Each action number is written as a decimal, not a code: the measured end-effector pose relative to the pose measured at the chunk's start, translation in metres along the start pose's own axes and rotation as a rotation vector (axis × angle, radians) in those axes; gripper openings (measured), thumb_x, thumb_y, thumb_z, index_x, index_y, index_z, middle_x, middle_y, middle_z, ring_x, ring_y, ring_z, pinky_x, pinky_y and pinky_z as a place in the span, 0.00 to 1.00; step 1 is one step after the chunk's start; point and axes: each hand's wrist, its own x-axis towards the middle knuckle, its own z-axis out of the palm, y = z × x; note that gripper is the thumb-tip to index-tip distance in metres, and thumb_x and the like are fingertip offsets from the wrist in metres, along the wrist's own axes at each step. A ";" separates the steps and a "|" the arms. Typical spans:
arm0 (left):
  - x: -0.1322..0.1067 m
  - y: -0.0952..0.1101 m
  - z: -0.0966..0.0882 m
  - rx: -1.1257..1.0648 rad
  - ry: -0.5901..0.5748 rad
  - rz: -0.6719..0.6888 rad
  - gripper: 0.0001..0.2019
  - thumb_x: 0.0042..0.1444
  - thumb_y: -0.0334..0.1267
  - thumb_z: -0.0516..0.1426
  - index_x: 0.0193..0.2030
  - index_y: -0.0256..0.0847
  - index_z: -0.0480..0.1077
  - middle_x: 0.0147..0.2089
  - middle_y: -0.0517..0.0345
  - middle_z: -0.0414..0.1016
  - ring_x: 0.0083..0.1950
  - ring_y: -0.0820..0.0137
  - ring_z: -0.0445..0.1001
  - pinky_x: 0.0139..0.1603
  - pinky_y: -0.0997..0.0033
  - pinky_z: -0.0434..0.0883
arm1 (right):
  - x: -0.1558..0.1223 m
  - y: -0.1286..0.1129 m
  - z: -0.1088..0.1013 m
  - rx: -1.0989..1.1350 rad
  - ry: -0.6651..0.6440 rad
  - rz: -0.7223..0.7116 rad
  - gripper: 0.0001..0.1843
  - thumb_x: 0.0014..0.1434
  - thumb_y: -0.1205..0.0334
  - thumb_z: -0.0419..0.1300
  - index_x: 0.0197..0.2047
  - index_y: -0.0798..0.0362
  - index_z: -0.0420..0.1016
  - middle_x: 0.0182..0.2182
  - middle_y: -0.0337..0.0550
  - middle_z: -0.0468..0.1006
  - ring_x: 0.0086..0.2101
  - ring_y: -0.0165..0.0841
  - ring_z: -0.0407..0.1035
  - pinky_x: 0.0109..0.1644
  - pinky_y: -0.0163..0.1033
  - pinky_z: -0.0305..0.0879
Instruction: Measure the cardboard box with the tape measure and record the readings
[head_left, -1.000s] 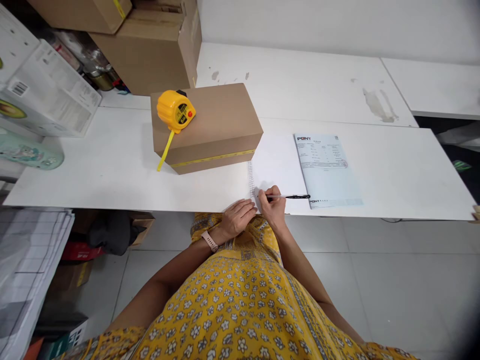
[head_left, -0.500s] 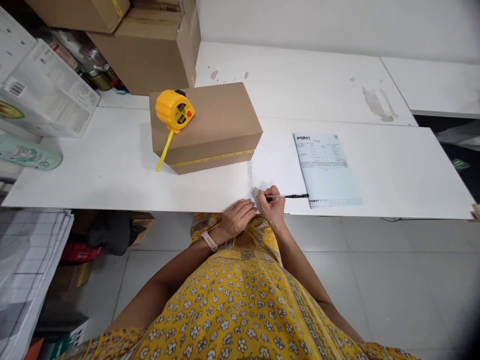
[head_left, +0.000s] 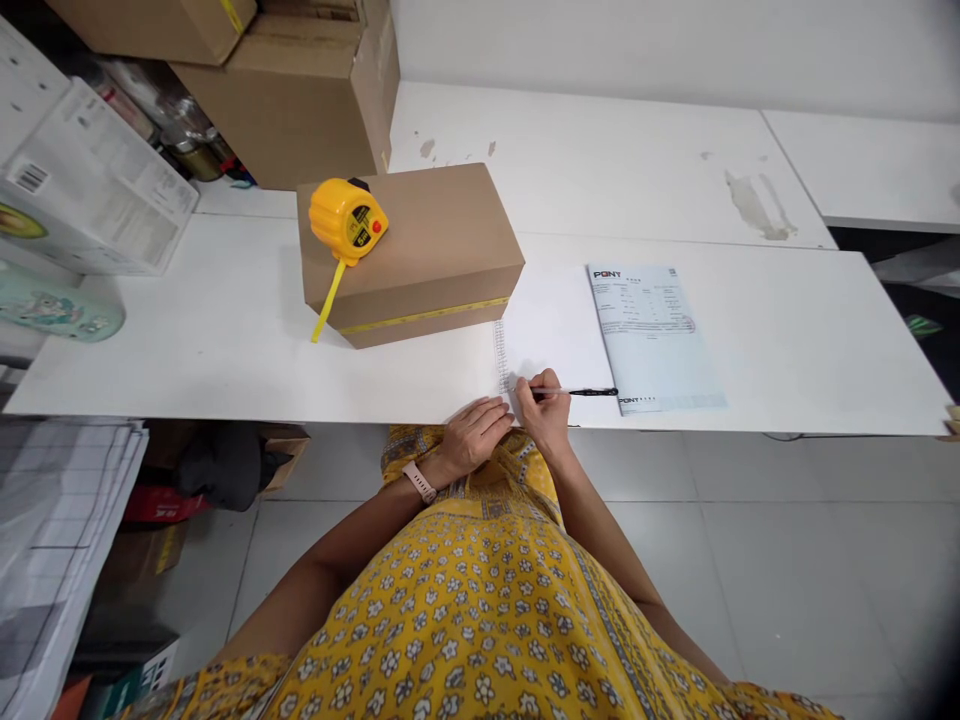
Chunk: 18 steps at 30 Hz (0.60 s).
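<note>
While pinching pen in right hand, likely writing | seemingly steadies notebook, at right end of cardboard box, with flat left hand, gripping nothing | has tape measure atop box, likely handy

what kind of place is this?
Probably an office or packing corner: cartons at back left, a yellow tape measure on a cardboard box, and the right hand holding a pen over a spiral notebook.
</note>
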 end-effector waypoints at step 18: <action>0.000 0.000 0.001 0.017 0.014 -0.001 0.09 0.68 0.32 0.56 0.50 0.37 0.76 0.51 0.48 0.82 0.59 0.62 0.78 0.62 0.54 0.78 | 0.000 0.000 -0.001 0.000 0.000 -0.001 0.16 0.62 0.54 0.59 0.27 0.48 0.58 0.19 0.29 0.59 0.22 0.26 0.55 0.28 0.35 0.52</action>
